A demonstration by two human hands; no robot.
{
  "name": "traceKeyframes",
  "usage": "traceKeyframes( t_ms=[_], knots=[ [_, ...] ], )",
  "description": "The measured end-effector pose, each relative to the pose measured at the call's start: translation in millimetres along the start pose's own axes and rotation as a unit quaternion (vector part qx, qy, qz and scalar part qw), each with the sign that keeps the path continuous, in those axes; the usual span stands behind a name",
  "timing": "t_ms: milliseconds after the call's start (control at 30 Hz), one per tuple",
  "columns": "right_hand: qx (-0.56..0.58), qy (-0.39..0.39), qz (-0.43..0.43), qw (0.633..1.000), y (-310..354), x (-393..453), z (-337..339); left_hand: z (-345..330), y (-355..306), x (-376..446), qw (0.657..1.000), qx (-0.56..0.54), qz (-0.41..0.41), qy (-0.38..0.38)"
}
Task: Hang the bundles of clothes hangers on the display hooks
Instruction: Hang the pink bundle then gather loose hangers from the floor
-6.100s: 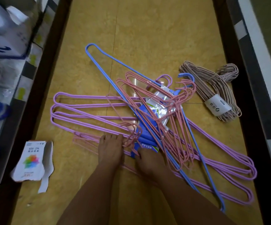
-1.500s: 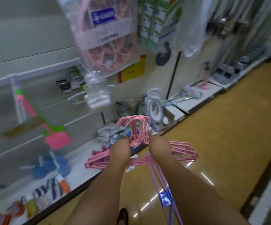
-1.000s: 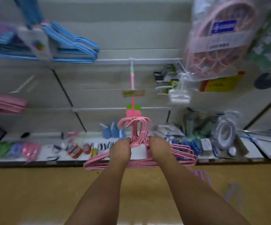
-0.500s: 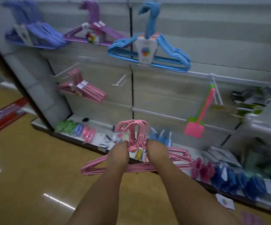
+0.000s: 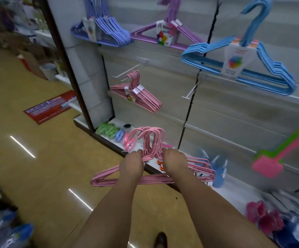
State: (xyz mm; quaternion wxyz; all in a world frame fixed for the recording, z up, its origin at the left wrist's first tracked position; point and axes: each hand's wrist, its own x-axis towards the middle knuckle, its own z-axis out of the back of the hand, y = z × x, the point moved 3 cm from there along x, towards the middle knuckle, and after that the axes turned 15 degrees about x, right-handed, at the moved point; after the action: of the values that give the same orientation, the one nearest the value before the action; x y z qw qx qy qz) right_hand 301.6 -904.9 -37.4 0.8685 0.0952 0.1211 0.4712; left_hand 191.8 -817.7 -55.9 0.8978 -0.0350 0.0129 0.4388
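Both hands, left hand and right hand, are gripping a pink hanger bundle just below its hooks, above the yellow shop floor. Ahead, an empty display hook is projecting from the grey slatted wall, among hung pink and blue bundles.

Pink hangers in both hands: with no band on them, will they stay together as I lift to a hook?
Probably not tightly: the pink hangers already fan apart at the ends. They look thin and light, and likely stiff. Both hands, left and right, grip near the necks, which should help.
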Motion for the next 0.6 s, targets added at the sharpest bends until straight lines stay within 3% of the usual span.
traceKeyframes(
  t_ms=[600],
  knots=[
    [0.056, -0.019, 0.038, 0.997, 36, 200, 19, 29, 49, 185, 0.998, 0.023, 0.050, -0.016]
  ],
)
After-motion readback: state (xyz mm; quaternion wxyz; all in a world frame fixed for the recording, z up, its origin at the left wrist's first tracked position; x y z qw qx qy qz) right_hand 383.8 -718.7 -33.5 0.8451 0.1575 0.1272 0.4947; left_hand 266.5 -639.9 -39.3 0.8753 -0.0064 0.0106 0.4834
